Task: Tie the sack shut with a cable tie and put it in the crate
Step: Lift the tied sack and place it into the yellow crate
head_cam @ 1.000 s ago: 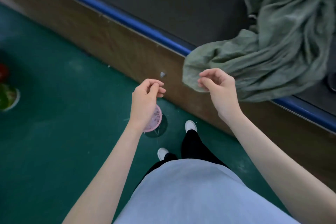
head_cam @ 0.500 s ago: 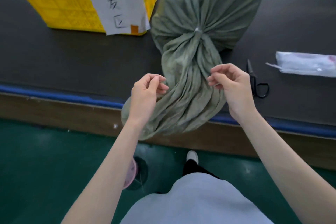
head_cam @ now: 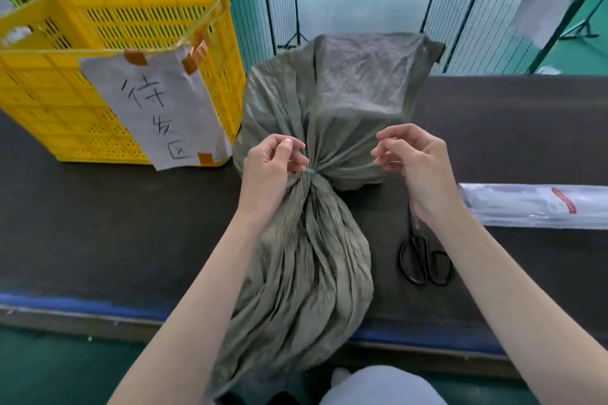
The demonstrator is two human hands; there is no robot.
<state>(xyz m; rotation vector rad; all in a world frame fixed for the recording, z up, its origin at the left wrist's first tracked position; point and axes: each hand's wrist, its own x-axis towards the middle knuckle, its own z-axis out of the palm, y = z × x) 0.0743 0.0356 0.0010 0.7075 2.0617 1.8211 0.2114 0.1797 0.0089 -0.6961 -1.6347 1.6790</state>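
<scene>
Finishing the tie: left hand (head_cam: pixel 269 171) pinches cable tie (head_cam: pixel 309 170) at neck of sack (head_cam: pixel 316 207) on table (head_cam: pixel 98 223); right hand (head_cam: pixel 418 168) curled, holding nothing visible. Next: lift sack into crate (head_cam: pixel 108 52).

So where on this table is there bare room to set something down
Bare dark table lies in front of the yellow crate, left of the green sack. More lies behind the clear packet, right of the sack. It is crowded near the right hand, where the scissors lie between sack and packet.
</scene>
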